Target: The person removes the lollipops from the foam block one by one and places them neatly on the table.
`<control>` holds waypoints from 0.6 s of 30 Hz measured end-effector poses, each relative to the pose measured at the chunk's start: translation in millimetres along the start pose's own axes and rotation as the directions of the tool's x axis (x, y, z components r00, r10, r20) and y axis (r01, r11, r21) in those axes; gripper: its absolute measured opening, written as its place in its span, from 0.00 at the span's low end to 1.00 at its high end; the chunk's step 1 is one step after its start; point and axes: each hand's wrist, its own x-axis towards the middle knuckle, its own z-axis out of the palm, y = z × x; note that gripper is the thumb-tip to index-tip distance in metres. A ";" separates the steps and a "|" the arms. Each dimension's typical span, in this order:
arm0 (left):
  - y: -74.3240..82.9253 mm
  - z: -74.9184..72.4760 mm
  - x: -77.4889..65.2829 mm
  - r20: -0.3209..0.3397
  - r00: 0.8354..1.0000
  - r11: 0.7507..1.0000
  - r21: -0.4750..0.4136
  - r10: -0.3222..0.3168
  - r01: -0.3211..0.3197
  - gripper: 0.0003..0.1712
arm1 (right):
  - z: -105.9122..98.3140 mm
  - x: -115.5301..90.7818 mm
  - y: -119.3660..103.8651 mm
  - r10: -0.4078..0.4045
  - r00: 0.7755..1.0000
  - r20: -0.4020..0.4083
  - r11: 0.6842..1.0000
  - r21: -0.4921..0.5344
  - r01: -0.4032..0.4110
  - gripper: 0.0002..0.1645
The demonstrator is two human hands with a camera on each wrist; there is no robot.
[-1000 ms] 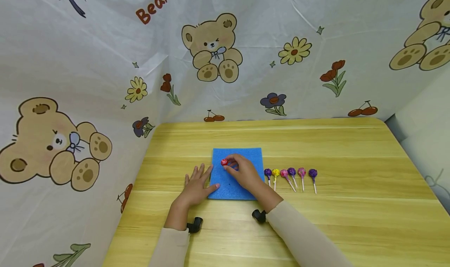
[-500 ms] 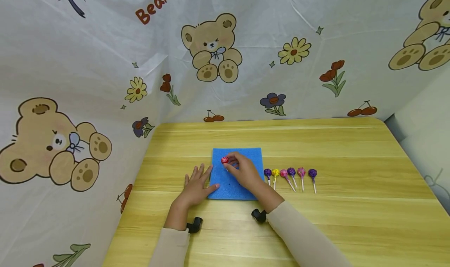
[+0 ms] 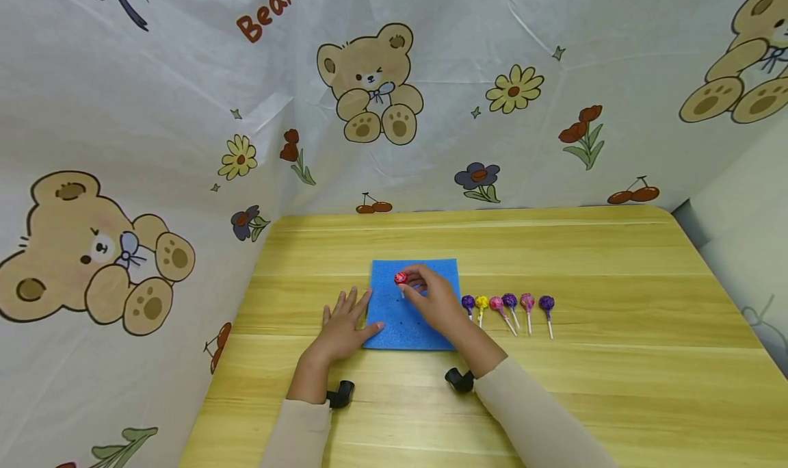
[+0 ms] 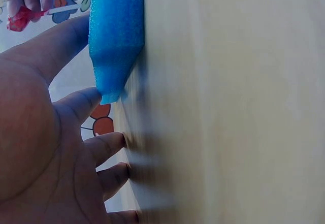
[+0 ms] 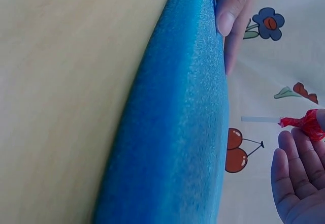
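Note:
A red-wrapped lollipop point(image 3: 401, 278) is pinched by its candy end between the thumb and fingers of my right hand point(image 3: 438, 307). Its white stick point(image 5: 260, 119) points down at a blue foam block point(image 3: 409, 336), and in both wrist views a gap shows between stick tip and foam. Several small dark spots mark the foam's top. My left hand point(image 3: 343, 330) lies spread at the block's left side, its thumb point(image 4: 66, 38) on the foam's top edge. The index fingertip touches the foam's side, and the other fingertips rest on the table.
Right of the foam, several lollipops lie in a row on the wooden table point(image 3: 615, 386): purple point(image 3: 468, 302), yellow point(image 3: 481, 302), pink point(image 3: 496, 304) and more purple and pink ones. A bear-print cloth point(image 3: 443, 133) hangs behind and to the left.
My right hand has shifted a little to the right and toward the far edge with the red lollipop, and more of the stick shows. The left hand stays put.

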 end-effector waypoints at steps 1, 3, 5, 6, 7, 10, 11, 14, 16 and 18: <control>-0.1 -0.1 0.1 0.001 1.000 1.000 0.000 -0.001 0.001 0.47 | -1.2 -1.1 -0.1 0.003 1.000 0.001 1.000 0.001 -0.003 0.16; -0.7 0.3 0.7 0.005 1.000 1.000 0.009 -0.005 0.005 0.47 | -4.0 -3.4 -0.4 0.010 1.000 0.000 1.000 0.000 -0.010 0.16; -0.8 0.4 0.8 0.002 1.000 1.000 0.010 -0.006 0.006 0.47 | -7.3 -6.3 -1.1 0.014 1.000 -0.006 1.000 -0.006 -0.014 0.17; -0.7 0.3 0.8 0.002 1.000 1.000 0.011 -0.006 0.006 0.47 | -9.2 -7.8 -1.5 0.016 1.000 -0.009 1.000 -0.007 -0.016 0.17; -0.5 0.1 0.6 0.003 1.000 1.000 0.011 -0.006 0.006 0.47 | -11.2 -9.4 -1.9 0.014 1.000 -0.016 1.000 -0.005 -0.014 0.17; 0.3 -0.4 0.0 0.002 1.000 1.000 0.006 -0.004 0.004 0.47 | -17.6 -14.1 -3.1 0.003 0.999 -0.041 1.000 -0.009 -0.004 0.18; 0.4 -0.5 0.0 0.003 1.000 1.000 0.005 -0.004 0.004 0.47 | -19.8 -15.5 -3.3 0.002 0.999 -0.046 1.000 -0.008 -0.002 0.18; 0.1 -0.1 0.0 0.003 1.000 1.000 0.000 -0.003 0.003 0.47 | -26.8 -19.2 -3.2 0.002 0.998 -0.063 1.000 -0.008 -0.002 0.18; -0.1 0.4 0.1 0.001 1.000 1.000 -0.001 -0.001 0.001 0.47 | -31.7 -21.4 -2.6 0.006 0.997 -0.071 1.000 -0.009 -0.007 0.17; 0.1 0.5 -0.1 0.002 1.000 1.000 0.000 0.000 0.000 0.46 | -36.6 -23.4 -1.8 0.006 0.997 -0.083 1.000 -0.010 -0.007 0.17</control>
